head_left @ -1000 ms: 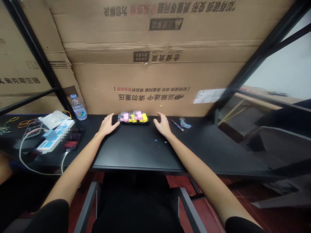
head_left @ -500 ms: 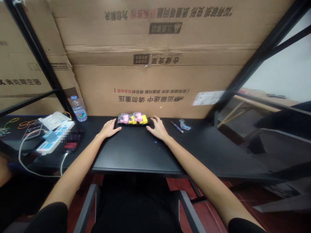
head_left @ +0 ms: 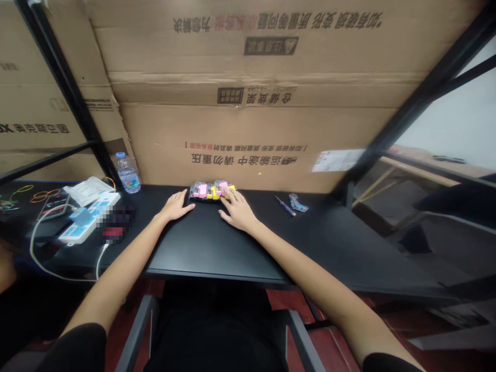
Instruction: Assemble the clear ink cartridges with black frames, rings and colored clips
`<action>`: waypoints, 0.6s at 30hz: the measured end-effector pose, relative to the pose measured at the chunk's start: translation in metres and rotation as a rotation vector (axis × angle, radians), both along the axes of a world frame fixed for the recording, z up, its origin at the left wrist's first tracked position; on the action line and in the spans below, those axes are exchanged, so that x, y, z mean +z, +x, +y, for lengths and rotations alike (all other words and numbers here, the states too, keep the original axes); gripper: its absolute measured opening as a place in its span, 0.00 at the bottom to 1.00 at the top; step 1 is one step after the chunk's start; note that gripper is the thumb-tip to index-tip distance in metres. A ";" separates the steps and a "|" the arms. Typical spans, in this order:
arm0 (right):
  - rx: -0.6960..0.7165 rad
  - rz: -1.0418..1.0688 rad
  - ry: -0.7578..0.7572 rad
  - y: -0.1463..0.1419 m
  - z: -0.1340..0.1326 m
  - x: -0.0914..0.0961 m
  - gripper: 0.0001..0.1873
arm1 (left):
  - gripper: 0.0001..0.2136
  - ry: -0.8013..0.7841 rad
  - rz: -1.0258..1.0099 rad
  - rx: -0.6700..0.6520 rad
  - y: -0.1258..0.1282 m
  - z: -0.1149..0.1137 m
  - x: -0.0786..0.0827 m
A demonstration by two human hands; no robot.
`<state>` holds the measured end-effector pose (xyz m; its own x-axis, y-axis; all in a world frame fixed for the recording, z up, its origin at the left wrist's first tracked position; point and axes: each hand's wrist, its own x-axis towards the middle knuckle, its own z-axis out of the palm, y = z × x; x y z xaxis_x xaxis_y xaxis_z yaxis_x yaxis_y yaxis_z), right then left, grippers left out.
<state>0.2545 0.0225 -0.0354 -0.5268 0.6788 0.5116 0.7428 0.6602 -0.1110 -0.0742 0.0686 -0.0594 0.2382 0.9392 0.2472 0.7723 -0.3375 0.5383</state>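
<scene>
A small dark tray stands at the back of the black table, near the cardboard. In it lie pink blocks and yellow blocks, with clear or grey pieces among them that I cannot make out. My left hand rests on the table just left of the tray, fingers apart, holding nothing. At the tray's right end, my right hand reaches over with spread fingers. Its fingertips overlap the yellow and pink blocks there; whether they touch is unclear. Part of the tray's right side is hidden behind this hand.
To the right lie a screwdriver and a clear bluish packet. A water bottle, a white power strip with cables and a plastic bag stand left. Black shelf posts frame the cardboard.
My right hand has moved left, from beside the tray to over its right end. My left hand stays by the tray's left side. The view has shifted slightly.
</scene>
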 end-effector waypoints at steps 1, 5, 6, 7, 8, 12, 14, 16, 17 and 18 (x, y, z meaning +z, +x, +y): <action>-0.001 -0.007 0.001 -0.001 0.001 -0.001 0.31 | 0.47 0.001 0.001 0.001 0.000 0.000 0.000; -0.001 -0.016 0.002 -0.004 0.005 0.000 0.36 | 0.47 0.003 0.004 0.001 0.001 -0.001 0.000; -0.002 -0.014 0.003 -0.004 0.005 0.001 0.37 | 0.47 0.005 0.004 0.001 0.001 -0.002 0.001; -0.004 -0.010 0.005 -0.003 0.004 0.003 0.38 | 0.48 0.010 0.002 0.002 0.002 -0.004 0.003; -0.008 -0.004 0.009 -0.003 0.003 0.004 0.37 | 0.49 0.020 -0.001 0.005 0.002 -0.006 0.005; -0.023 0.029 0.033 0.001 -0.009 0.014 0.32 | 0.49 0.132 -0.015 0.013 0.012 -0.022 0.024; 0.014 0.058 0.056 0.003 -0.016 0.019 0.28 | 0.45 0.205 -0.019 -0.011 0.023 -0.034 0.037; 0.119 0.110 0.065 0.003 -0.023 0.022 0.24 | 0.41 0.292 -0.024 -0.093 0.038 -0.045 0.048; 0.181 0.136 0.061 0.002 -0.025 0.022 0.22 | 0.38 0.311 -0.032 -0.148 0.045 -0.049 0.052; 0.235 0.158 0.051 0.002 -0.027 0.023 0.21 | 0.36 0.288 -0.046 -0.212 0.053 -0.053 0.054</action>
<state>0.2561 -0.0044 -0.0128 -0.5778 0.5184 0.6304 0.5447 0.8201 -0.1752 -0.0212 0.0154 -0.0051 0.4026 0.7607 0.5091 0.6464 -0.6301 0.4303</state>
